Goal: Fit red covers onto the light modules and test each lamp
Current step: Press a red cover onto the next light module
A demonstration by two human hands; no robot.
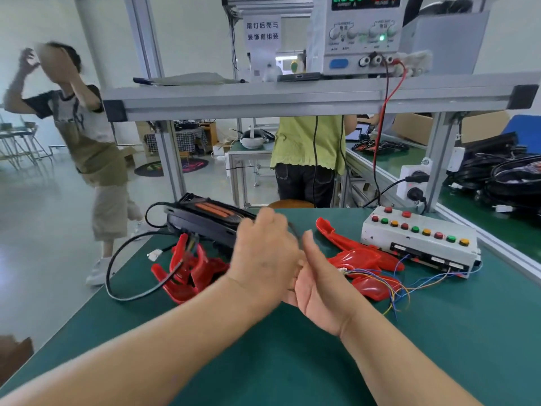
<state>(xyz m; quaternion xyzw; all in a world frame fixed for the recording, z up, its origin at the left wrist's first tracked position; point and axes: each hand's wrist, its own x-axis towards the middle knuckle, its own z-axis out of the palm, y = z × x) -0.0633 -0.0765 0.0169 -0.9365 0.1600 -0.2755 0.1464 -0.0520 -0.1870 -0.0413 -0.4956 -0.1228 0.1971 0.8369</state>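
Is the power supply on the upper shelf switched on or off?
On: the power supply shows lit green and red digits, and a small green indicator glows on its front.

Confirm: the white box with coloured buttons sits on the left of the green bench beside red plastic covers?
No: the head view shows the white box with coloured buttons on the right of the green bench beside red plastic covers.

One cam, head-worn, wide-angle, edges bowed. Sits at the near side of the table, faces fwd & down across it twd the far edge. Close in: forearms enter from the bottom corners, left hand & right hand land mid-frame. Top third catches the shelf at abt eye level, w/ room behind.
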